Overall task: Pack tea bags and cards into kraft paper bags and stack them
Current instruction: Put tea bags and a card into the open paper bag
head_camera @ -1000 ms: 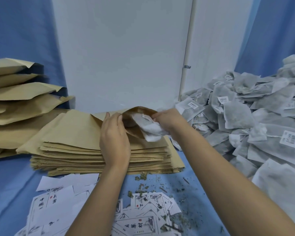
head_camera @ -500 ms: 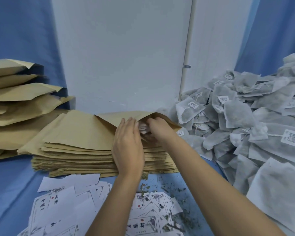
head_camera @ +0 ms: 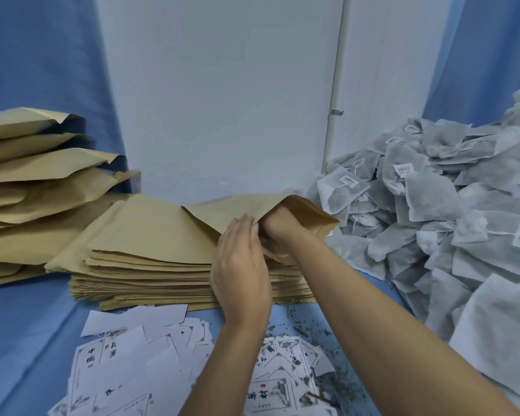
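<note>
1. The open kraft bag (head_camera: 303,210) lay on top of the stack of flat kraft bags (head_camera: 150,265), at the stack's right end. Its mouth gaped toward the right and its upper flap was lifted.
2. What that bag held could not be told, because the paper hid its inside and only the right hand showed going in.
3. To the left, bulging kraft bags (head_camera: 42,178) were piled one on another with their open ends facing right. Their contents did not show.
4. A loose heap of tea bags (head_camera: 433,205) covered the right side of the blue cloth (head_camera: 27,340). The nearest ones lay just beside the open bag's mouth, and several carried small white tags on strings.
5. Printed cards (head_camera: 126,370) lay scattered in front of the stack, partly beneath the left forearm. Tea crumbs (head_camera: 327,334) were strewn on the cloth to their right.
6. The right hand (head_camera: 278,225) was pushed into the bag's mouth. Its fingers were hidden inside, so whether they were clenched, loose or grasping anything could not be told.
7. The left hand (head_camera: 240,265) stood on edge just beside the right wrist. Its fingers were straight, together and released, with their tips touching the edge of the lifted flap.
</note>
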